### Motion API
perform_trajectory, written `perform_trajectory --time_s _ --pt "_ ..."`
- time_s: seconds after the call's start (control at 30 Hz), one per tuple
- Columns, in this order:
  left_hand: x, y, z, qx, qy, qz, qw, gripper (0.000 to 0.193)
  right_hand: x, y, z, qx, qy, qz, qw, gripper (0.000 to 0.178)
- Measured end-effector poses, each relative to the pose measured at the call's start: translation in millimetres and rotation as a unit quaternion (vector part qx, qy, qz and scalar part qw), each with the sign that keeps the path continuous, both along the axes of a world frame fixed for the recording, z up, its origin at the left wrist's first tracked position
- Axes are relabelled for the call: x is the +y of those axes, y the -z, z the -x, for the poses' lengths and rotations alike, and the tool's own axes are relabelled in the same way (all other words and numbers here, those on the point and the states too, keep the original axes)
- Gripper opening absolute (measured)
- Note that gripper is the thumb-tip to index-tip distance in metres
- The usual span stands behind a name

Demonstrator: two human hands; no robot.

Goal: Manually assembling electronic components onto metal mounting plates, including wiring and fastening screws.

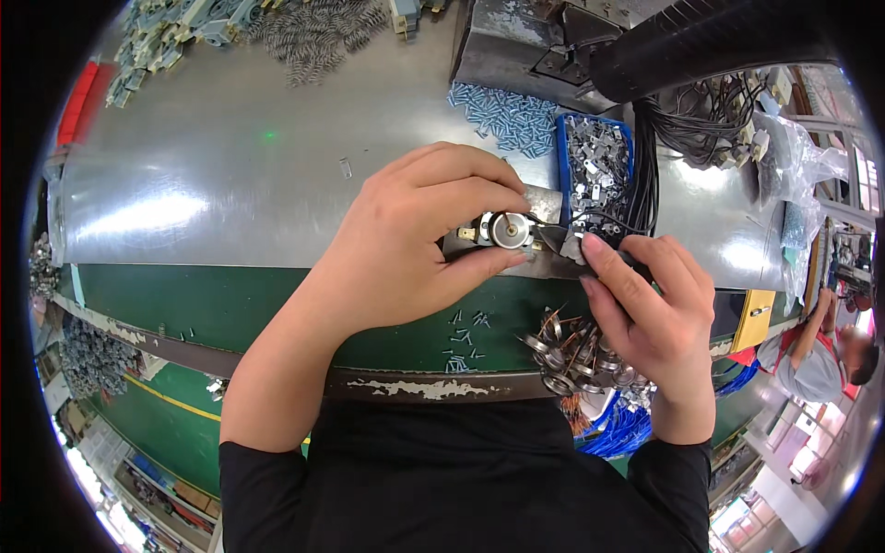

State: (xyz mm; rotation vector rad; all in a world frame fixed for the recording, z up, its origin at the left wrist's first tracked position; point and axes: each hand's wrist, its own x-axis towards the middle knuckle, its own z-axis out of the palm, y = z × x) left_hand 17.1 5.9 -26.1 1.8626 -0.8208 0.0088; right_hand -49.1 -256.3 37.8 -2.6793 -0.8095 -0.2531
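My left hand (442, 217) is closed round a small round metal part (510, 230), gripped between thumb and fingers. It has a silver rim, a thin pin at its centre and a brass tab on its left side. Just right of it, the thumb and forefinger of my right hand (650, 300) pinch a small light-grey piece (573, 249), whose exact kind is too small to make out. Both hands are above a metal plate (546, 203) near the bench's front. A dark wire (604, 224) runs close behind the right fingertips.
Beyond my hands stand a blue tray (563, 166) of small metal clips and a pile of screws (507, 115). Black cables (645, 157) hang beside a machine (516, 46). Round metal parts (562, 355) and loose screws (458, 362) lie nearer me. Another person (816, 359) is far right.
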Motion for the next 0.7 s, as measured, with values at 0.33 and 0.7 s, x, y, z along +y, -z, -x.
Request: perform_trajectory --time_s 0.33,0.7 --pt "-0.1 1.2 -0.9 0.005 0.000 -0.001 1.000 0.038 -0.5 2.5 -2.3 0.003 -0.009 0.017 1.000 0.050" --pt "-0.1 1.0 -1.4 -0.002 0.002 0.001 1.000 0.038 -2.5 3.1 -3.4 0.014 -0.019 0.007 1.000 0.050"
